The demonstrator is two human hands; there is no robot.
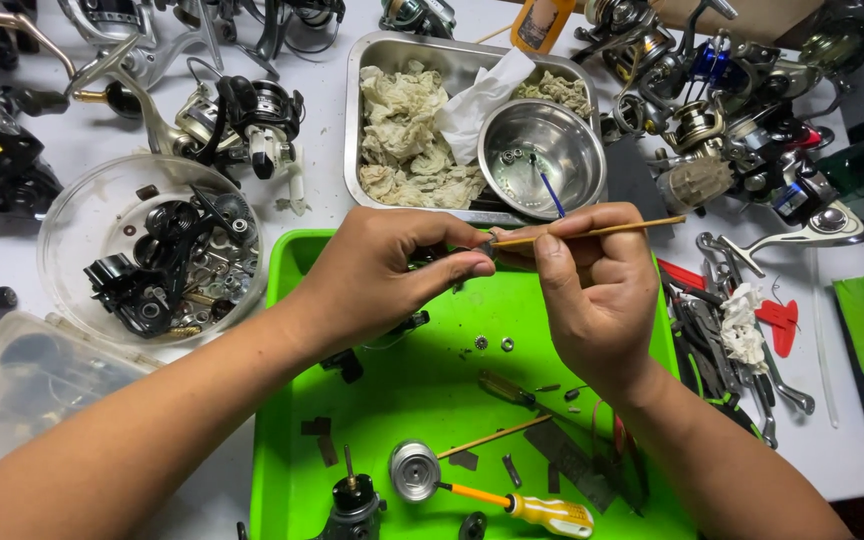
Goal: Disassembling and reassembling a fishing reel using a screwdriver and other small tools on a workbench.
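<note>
Above the bright green plastic tray (297,480), the left hand (377,275) pinches a small dark metal part (485,247). The right hand (592,290), clenched on a thin wooden stick (602,232), lays it level, tip pointing left onto the part.

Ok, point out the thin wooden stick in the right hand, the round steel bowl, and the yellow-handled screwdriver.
Thin wooden stick (612,231): head view, mid-shaft beyond the fingers.
Round steel bowl (564,132): head view, inner wall.
Yellow-handled screwdriver (550,513): head view, handle.
</note>
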